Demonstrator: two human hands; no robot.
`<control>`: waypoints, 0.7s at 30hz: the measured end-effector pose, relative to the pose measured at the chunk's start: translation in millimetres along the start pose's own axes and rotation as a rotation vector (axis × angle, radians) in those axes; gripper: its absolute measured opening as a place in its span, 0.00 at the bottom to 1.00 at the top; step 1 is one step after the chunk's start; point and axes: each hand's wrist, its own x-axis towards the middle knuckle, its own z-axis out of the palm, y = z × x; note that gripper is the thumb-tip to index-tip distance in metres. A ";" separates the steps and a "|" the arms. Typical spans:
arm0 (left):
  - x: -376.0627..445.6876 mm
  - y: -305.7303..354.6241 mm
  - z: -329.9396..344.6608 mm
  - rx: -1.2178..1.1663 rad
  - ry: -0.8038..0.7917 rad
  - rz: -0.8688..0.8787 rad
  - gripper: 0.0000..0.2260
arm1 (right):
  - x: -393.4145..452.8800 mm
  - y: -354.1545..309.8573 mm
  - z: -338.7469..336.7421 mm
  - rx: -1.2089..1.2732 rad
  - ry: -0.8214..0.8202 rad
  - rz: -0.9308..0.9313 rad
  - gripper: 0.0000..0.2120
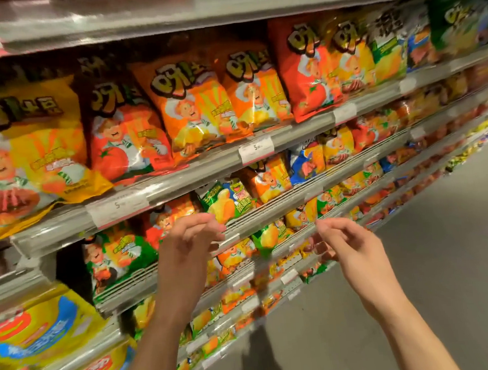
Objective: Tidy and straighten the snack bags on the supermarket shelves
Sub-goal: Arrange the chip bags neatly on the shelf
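Observation:
Snack bags fill several tilted shelves. On the upper shelf stand a yellow bag [27, 149] at the left, a red tomato bag [122, 136], orange bags [193, 107] and another red bag [306, 66]. One shelf down sit a green bag [223, 198] and a green-and-orange bag [114, 256]. My left hand [189, 241] hovers in front of that lower shelf's rail, fingers loosely curled, holding nothing. My right hand [341, 244] hangs a little to the right, fingers also loosely curled and empty. Neither hand touches a bag.
Grey shelf rails [206, 170] with white price tags [256, 150] run diagonally. Larger yellow-and-blue bags [40, 326] lie on the lower left shelves. The grey aisle floor [447, 256] stretches away on the right. Everything is motion-blurred.

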 end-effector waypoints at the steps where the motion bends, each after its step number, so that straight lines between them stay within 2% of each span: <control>1: 8.4 0.9 13.0 0.004 -0.005 0.003 0.15 | 11.2 -0.6 -9.4 0.010 0.014 0.005 0.06; 6: 53.9 -1.4 73.6 -0.016 -0.053 0.018 0.10 | 67.4 -1.0 -49.0 0.024 0.083 0.003 0.05; 12: 119.8 3.8 148.1 -0.076 0.007 0.060 0.18 | 144.9 -15.7 -83.5 -0.007 0.100 -0.012 0.04; 16: 157.0 13.9 193.7 -0.129 -0.011 0.109 0.19 | 198.9 -33.0 -104.2 -0.035 0.082 -0.035 0.07; 21: 183.2 23.4 229.3 -0.058 -0.029 0.155 0.20 | 248.8 -47.2 -119.8 -0.013 0.055 -0.070 0.06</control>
